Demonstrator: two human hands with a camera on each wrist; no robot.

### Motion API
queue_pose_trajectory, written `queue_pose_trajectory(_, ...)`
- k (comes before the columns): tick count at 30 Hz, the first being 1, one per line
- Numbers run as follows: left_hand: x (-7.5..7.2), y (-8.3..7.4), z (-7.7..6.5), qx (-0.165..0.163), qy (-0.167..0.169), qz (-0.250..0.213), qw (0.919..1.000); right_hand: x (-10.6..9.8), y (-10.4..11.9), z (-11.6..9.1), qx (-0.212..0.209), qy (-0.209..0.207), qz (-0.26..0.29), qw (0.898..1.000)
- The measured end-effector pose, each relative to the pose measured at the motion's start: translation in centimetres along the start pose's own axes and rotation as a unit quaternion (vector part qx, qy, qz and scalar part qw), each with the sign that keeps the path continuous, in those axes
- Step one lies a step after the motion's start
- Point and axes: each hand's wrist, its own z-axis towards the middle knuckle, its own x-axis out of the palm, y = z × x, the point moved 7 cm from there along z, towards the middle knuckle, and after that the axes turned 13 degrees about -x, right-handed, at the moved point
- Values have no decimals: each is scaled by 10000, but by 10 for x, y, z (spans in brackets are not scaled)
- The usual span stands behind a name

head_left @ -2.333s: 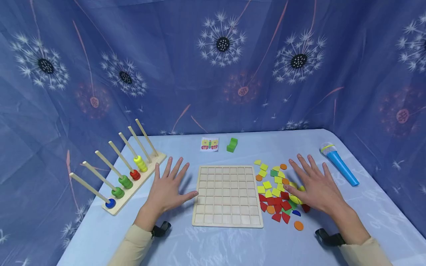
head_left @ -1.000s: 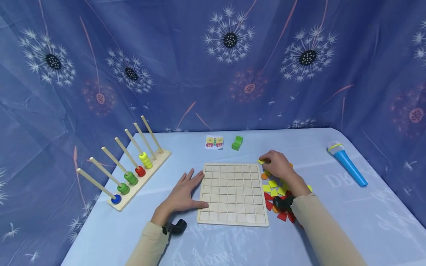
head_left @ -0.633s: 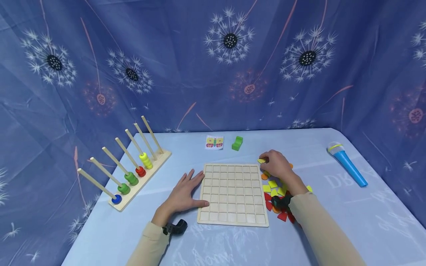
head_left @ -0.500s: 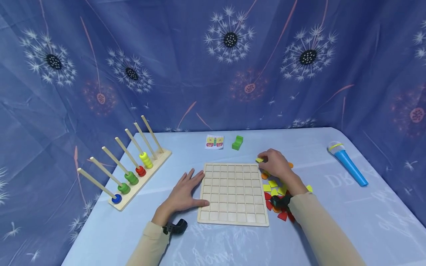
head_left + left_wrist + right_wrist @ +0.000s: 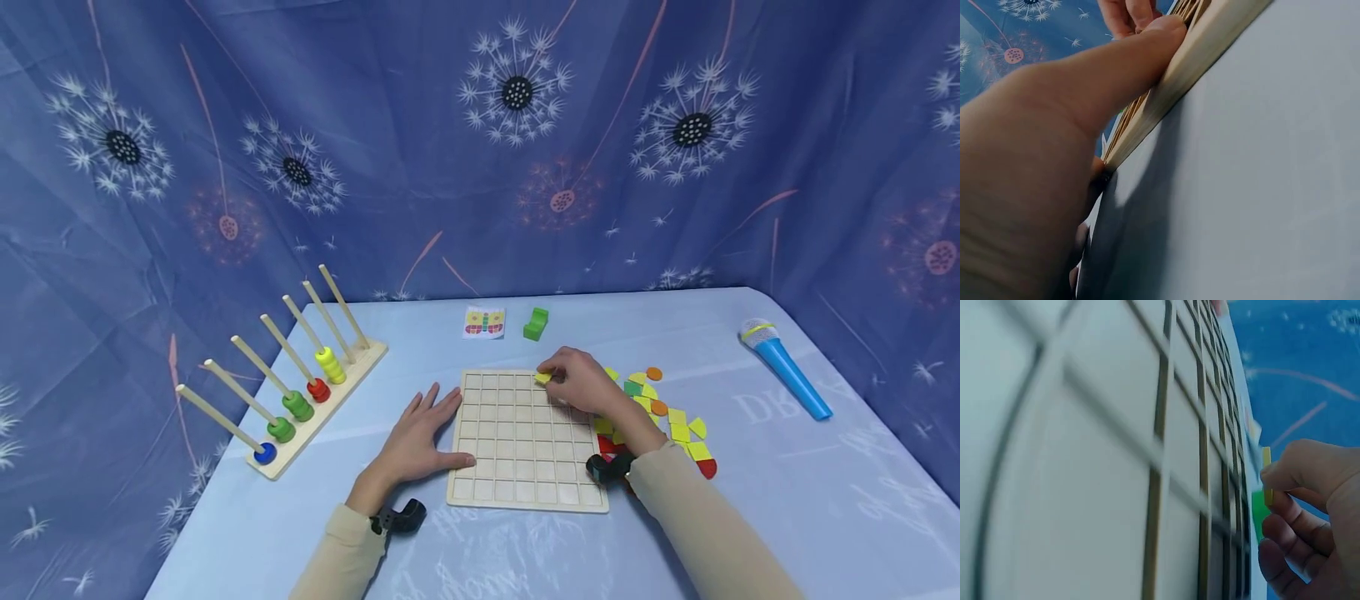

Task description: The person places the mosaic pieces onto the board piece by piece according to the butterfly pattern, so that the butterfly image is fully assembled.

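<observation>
My right hand point(image 5: 585, 383) pinches a thin yellow tile point(image 5: 542, 378) between thumb and fingertips, over the back part of a wooden grid board point(image 5: 513, 450). In the right wrist view the tile point(image 5: 1267, 478) stands edge-on to the camera, above the board's squares. My left hand point(image 5: 412, 442) lies spread at the board's left side, fingers straight along the edge. Its thumb point(image 5: 1141, 53) rests on the rim in the left wrist view. To the right lie several loose tiles, among them a yellow square point(image 5: 677, 416) and an orange disc point(image 5: 654, 374); the right forearm hides part of them.
Behind the board lie a butterfly pattern card point(image 5: 483, 322) and a small green block point(image 5: 536, 324). A wooden peg stand point(image 5: 277, 462) with coloured beads is at the left. A blue toy microphone point(image 5: 787, 371) lies far right. A patterned curtain point(image 5: 405, 167) hangs behind the table.
The left hand has come to the board's left edge. The right hand has picked a yellow tile from the back of the pile and moved left with it over the board.
</observation>
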Motion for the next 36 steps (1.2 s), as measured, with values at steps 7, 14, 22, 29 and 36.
queue_pose_trajectory(7,-1,5,1,-215,-45,-306,9993,20,29,14,-376,219,95,9990)
queue_pose_trajectory(14,-2,8,3,-285,-92,-327,9990,32,50,27,-586,292,184,9977)
queue_pose_trajectory(22,-2,5,2,-273,-147,-488,9983,51,61,36,-758,515,144,9957)
queue_pose_trajectory(29,-2,5,2,-325,-130,-593,9976,68,64,47,-840,507,-73,9952)
queue_pose_trajectory(36,-4,6,2,-176,-262,-625,9975,74,72,56,-893,454,-93,9949)
